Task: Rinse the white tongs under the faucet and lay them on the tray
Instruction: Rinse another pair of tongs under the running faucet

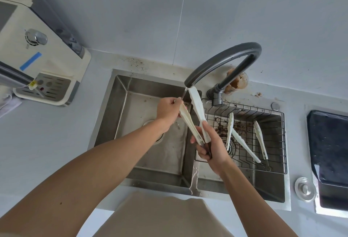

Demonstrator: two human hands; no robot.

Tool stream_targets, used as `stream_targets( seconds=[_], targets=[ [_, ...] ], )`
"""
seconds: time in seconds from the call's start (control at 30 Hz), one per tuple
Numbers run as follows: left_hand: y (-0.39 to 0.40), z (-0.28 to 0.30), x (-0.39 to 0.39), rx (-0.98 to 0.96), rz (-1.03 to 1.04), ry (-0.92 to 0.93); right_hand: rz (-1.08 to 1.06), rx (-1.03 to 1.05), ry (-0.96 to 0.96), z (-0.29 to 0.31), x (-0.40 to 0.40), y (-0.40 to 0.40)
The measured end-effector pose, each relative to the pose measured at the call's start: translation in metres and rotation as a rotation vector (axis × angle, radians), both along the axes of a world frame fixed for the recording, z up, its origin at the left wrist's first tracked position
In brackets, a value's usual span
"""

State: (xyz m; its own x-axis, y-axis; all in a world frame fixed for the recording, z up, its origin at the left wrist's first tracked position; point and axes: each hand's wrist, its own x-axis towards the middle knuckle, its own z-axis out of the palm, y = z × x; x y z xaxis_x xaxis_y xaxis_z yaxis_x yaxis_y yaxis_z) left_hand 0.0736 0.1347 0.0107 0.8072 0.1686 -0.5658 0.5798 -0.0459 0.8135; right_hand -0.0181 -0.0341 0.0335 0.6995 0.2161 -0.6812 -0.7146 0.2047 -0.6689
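Note:
White tongs (197,108) are spread open under the spout of the dark curved faucet (224,59), and a thin stream of water runs onto them. My right hand (211,146) grips their hinged handle end low over the sink divider. My left hand (167,110) pinches the tip of the left arm, right in the stream. The right arm of the tongs points up and nearly touches the spout. The black tray (329,146) lies on the counter at the far right.
A steel sink (120,104) lies below my hands. To its right a wire rack (278,142) holds several more white tongs (244,144) over brown grime. A white appliance (37,57) stands at the left. A dirty cup (239,84) sits behind the faucet base.

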Motion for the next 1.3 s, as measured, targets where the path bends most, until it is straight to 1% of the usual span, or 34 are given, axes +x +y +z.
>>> stream_targets(
  seconds=[0.13,0.27,0.4,0.6,0.67,0.9,0.97,1.0,1.13,1.3],
  targets=[
    [0.005,0.003,0.001,-0.088,0.006,-0.001,0.013,-0.005,-0.001,-0.001,0.001,-0.001],
    [0.005,0.003,0.002,-0.134,-0.092,0.005,0.013,-0.012,-0.002,0.0,-0.001,-0.005],
    [0.006,0.005,0.001,-0.091,-0.129,0.01,-0.003,-0.018,0.002,-0.001,-0.003,-0.006],
    [0.001,0.006,0.001,0.029,-0.102,-0.036,-0.003,-0.053,-0.003,-0.002,-0.006,-0.004],
    [0.003,0.006,0.0,-0.034,-0.073,-0.028,-0.003,-0.073,-0.006,-0.002,-0.007,-0.003],
    [0.009,0.01,-0.001,-0.426,0.096,0.115,0.032,-0.132,-0.052,-0.002,-0.001,0.0],
    [0.012,0.014,-0.002,-0.509,0.122,0.119,0.041,-0.161,-0.066,-0.003,0.002,0.002],
    [0.013,0.016,-0.003,-0.52,0.113,0.106,0.045,-0.18,-0.073,-0.003,0.004,0.004],
    [0.019,0.016,-0.006,-0.427,0.021,0.041,0.059,-0.239,-0.106,-0.002,0.014,0.016],
    [0.03,0.025,0.003,-0.392,0.043,0.004,0.034,-0.234,-0.147,-0.003,0.026,0.028]
  ],
)
